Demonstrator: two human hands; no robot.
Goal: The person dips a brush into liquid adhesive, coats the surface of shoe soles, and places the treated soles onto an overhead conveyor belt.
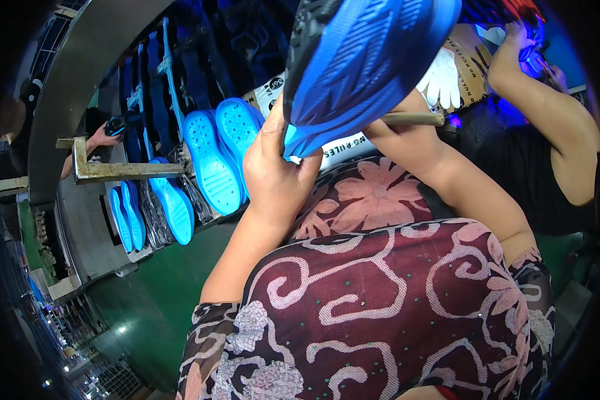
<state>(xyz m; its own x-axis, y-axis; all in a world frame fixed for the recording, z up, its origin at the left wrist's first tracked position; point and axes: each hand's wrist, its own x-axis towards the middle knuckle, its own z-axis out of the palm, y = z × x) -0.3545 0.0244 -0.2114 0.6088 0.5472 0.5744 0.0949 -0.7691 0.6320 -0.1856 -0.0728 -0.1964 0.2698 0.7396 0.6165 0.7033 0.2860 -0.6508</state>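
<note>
Her left hand [273,167] is clamped on the heel end of a blue-soled shoe [367,63], held sole-up above her lap; her right hand [397,137] grips a wooden-handled tool [413,119] beneath it. The shoe looks light, its sole rubbery and firm, best gripped by the edges. More blue soles [213,160] line the conveyor's edge.

The blue shoe sole [363,63] looks like matt, ridged rubber; the stick [413,119] beside it looks wooden.
</note>
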